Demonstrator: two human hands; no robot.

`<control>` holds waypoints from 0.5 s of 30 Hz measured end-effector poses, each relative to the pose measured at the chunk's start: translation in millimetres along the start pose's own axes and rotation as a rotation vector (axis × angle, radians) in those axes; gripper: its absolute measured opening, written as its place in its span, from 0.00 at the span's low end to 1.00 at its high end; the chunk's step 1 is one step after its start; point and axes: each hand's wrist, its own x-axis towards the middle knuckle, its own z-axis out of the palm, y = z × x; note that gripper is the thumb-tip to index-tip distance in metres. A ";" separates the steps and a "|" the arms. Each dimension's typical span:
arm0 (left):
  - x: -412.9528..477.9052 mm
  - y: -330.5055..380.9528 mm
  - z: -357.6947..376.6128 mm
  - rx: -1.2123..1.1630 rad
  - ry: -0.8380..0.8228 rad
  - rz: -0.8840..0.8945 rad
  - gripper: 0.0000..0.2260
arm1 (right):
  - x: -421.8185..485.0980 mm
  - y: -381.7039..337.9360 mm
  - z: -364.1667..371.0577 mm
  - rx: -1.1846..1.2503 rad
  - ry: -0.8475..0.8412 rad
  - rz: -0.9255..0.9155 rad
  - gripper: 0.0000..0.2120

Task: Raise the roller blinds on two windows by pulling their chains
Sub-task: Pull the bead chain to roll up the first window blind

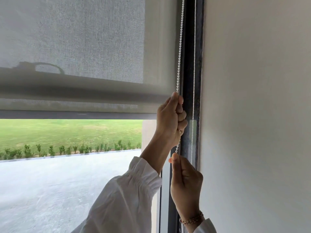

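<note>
A grey mesh roller blind (pixel 72 39) covers the upper part of the window, its dark bottom bar (pixel 67 115) level with my upper hand. A white bead chain (pixel 180 47) hangs at the blind's right edge; its other strand (pixel 194 64) runs down in front of the dark frame. My left hand (pixel 171 118) is fisted around the near strand, just below the blind's right corner. Directly beneath it, my right hand (pixel 185 180) pinches the same strand between thumb and fingers. A short stretch of chain shows between the two hands.
A dark window frame (pixel 188 81) stands right of the chain, and a plain white wall (pixel 252 98) fills the right side. Below the blind, the glass shows pavement (pixel 58 190), a low hedge and a lawn (pixel 67 130). A window handle's silhouette (pixel 47 66) shows through the fabric.
</note>
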 end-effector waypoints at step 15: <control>-48.6 -67.5 -36.2 0.133 0.006 -0.075 0.17 | 136.1 17.9 0.6 0.728 -0.071 0.732 0.10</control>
